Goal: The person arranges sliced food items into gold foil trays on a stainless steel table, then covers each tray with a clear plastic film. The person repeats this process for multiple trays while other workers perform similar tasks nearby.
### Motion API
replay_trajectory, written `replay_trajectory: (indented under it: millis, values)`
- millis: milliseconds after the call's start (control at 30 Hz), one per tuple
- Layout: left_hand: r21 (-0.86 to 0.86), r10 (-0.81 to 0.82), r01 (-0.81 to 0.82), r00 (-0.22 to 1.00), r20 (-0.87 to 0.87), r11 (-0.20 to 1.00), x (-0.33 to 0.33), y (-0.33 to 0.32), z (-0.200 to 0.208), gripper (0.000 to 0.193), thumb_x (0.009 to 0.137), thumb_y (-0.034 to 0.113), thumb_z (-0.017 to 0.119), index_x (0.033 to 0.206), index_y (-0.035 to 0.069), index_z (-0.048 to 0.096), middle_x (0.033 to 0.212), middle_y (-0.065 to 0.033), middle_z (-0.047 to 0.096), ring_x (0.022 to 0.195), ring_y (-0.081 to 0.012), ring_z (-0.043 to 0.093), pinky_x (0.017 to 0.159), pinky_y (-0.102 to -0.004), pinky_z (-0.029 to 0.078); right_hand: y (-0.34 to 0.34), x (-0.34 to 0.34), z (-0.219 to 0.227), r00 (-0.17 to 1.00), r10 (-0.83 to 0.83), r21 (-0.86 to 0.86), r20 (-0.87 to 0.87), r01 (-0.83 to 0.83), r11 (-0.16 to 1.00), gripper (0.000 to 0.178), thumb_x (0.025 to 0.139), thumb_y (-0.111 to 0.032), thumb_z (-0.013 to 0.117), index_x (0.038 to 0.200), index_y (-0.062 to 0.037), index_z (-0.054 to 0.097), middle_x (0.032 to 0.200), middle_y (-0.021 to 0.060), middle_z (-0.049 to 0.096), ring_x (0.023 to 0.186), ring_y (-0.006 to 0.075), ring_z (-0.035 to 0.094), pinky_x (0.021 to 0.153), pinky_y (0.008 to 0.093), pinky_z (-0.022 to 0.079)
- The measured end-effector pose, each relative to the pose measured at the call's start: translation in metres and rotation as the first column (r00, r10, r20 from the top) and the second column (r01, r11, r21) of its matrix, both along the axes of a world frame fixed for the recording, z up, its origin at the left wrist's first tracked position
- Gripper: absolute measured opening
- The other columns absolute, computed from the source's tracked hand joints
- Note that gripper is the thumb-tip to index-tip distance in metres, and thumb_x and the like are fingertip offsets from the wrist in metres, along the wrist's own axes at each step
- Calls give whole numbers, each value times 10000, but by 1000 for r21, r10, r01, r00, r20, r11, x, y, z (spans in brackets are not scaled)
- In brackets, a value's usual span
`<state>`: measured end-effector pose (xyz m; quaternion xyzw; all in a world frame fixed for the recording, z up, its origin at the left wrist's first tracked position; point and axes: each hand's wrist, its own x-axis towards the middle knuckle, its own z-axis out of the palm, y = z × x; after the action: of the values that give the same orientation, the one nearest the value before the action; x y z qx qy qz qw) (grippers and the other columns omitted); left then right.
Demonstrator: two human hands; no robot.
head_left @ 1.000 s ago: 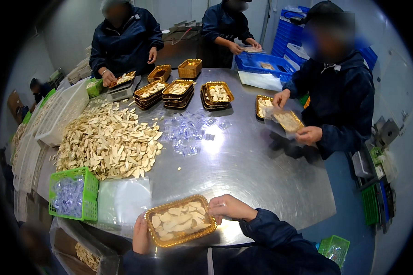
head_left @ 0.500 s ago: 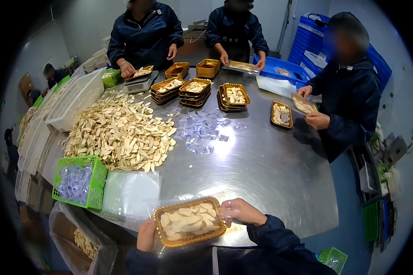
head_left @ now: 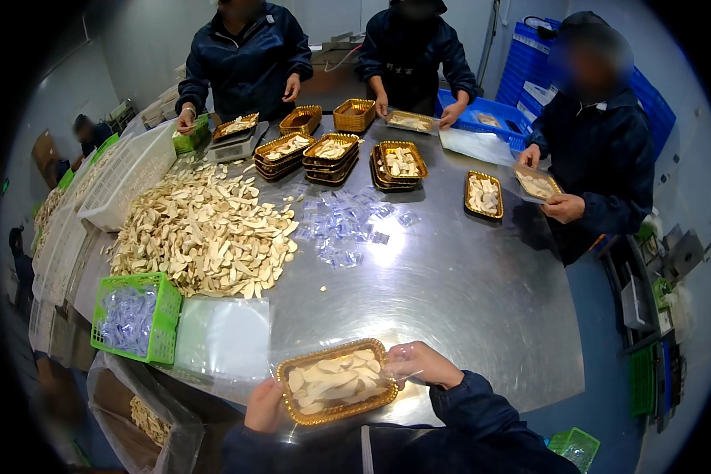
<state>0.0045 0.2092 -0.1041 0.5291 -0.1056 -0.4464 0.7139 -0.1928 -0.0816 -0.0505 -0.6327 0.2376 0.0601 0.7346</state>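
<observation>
At the table's near edge, a golden-brown plastic tray point(head_left: 338, 419) of pale dried slices point(head_left: 336, 381) sits inside a clear plastic bag point(head_left: 283, 359). My left hand point(head_left: 264, 406) holds the bagged tray by its left end, thumb along the rim. At its other end, my right hand point(head_left: 425, 365) has its fingers closed on the bag and the tray's right edge. The tray is slightly tilted, its right end farther from me. Left of it lies a stack of flat clear bags point(head_left: 223, 336).
A large heap of slices point(head_left: 205, 233) covers the table's left. Small clear packets point(head_left: 347, 221) lie mid-table, with more in a green basket point(head_left: 166, 316). Stacked filled trays point(head_left: 332, 162) stand farther back. Three co-workers handle trays across the table; one bagged tray point(head_left: 539, 183) is held at right.
My hands and the bagged tray have shifted slightly right. Across the table at left, a co-worker's hand has moved off the tray on the scale.
</observation>
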Motion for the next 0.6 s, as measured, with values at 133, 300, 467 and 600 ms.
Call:
replay_trajectory:
  millis: [133,300,467,600]
  values:
    - [18,-36,37,998,-51,999,-1,-11,-10,334,1009,145,495,1258,-75,527,1230,-162,629,1117,-234,619,992,-350,475,-10,-10,-8,999,-30,15,11,30,999,192,872,-159,661,861,31,638,746,73,652,663,158,668,639,276,550]
    - [9,-102,103,994,-49,995,-4,-29,-7,358,996,132,519,1294,-66,498,1258,-165,613,1146,-242,606,1007,-365,469,-22,-17,-16,997,-75,41,32,74,996,173,899,-141,649,875,30,645,739,77,660,662,161,672,639,282,553]
    - [-121,-118,93,969,-215,988,-7,-45,-7,452,987,148,548,1384,-26,422,1342,-155,561,1203,-263,579,1035,-397,462,-30,-21,-10,995,-95,-3,39,96,995,174,923,-143,634,881,26,643,731,80,659,648,162,667,638,277,550]
    - [-126,-153,128,966,-208,984,-6,-48,-4,483,986,154,553,1413,-5,393,1364,-152,545,1222,-271,568,1040,-415,463,-29,-19,-17,990,-121,-15,67,122,992,178,927,-149,633,885,25,639,729,81,659,636,159,663,624,273,541]
